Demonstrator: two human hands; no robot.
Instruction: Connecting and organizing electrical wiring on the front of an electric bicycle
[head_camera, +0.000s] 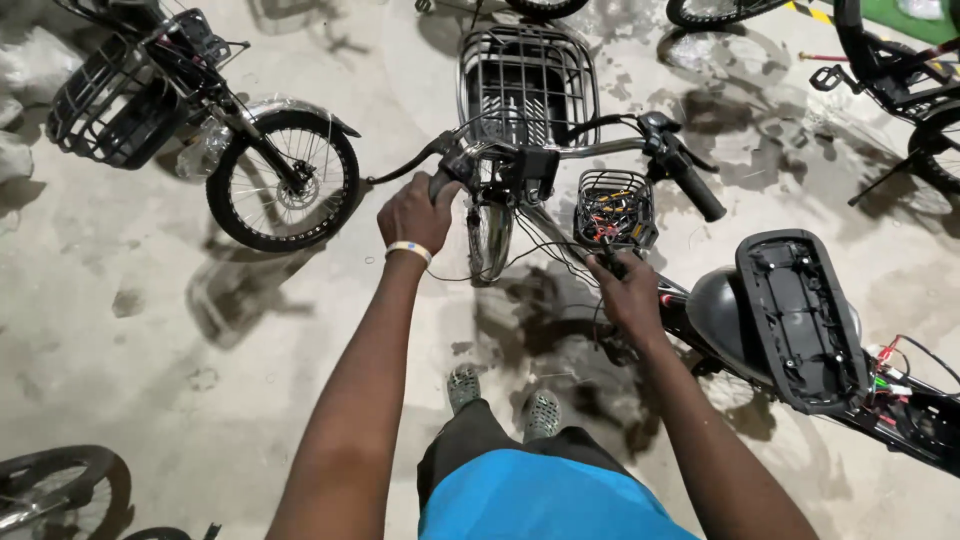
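Note:
I stand beside an electric bicycle on a concrete floor. My left hand (417, 213), with a pale wristband, grips the left handlebar grip (441, 180). My right hand (628, 294) is down at the frame, its fingers closed on the black wires (607, 243) that hang from a small mesh box (616, 205) full of coloured cables. The right handlebar grip (692, 182) is free. A wire front basket (527, 80) sits ahead of the bars. The seat (800, 318) is flipped up, showing its black underside.
Another bicycle with a basket (115, 100) and front wheel (284, 180) stands at the upper left. More bicycles stand at the upper right (890, 70) and a wheel at the lower left (60, 490). Loose red and green wires (890, 375) show behind the seat.

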